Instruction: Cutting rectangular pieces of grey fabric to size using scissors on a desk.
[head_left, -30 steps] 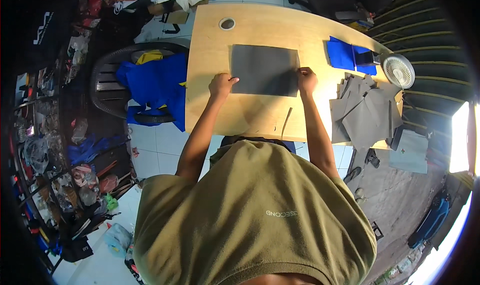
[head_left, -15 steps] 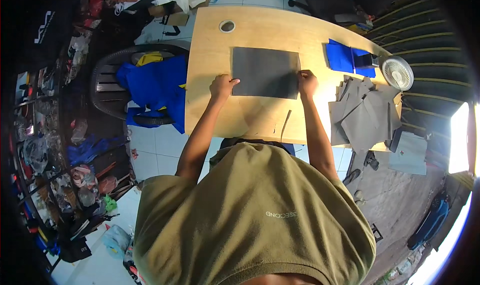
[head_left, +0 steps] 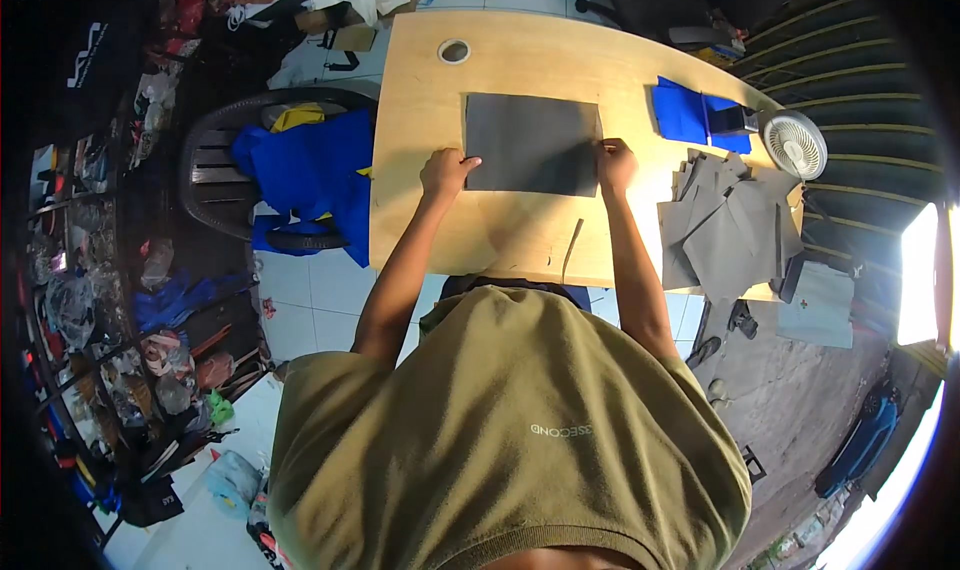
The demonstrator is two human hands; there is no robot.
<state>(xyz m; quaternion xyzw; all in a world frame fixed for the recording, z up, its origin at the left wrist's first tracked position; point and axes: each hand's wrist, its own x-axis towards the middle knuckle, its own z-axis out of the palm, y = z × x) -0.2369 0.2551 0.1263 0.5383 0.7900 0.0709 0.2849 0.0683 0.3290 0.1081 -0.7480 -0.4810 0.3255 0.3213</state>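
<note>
A dark grey rectangular fabric piece (head_left: pixel 530 142) lies flat on the light wooden table (head_left: pixel 500 235). My left hand (head_left: pixel 447 173) pinches its near left corner. My right hand (head_left: pixel 615 165) pinches its near right edge. Both arms reach forward from my olive shirt at the lower edge. A thin dark strip (head_left: pixel 571 250) lies on the table between my forearms.
A heap of grey fabric pieces (head_left: pixel 725 220) sits at the table's right end, with blue cloth (head_left: pixel 685 115) and a small white fan (head_left: pixel 795 145) beyond it. A chair draped in blue cloth (head_left: pixel 300 175) stands left of the table. Clutter fills the floor at far left.
The grey piece and both hands have shifted only slightly; my grip on its near corners stays the same.
</note>
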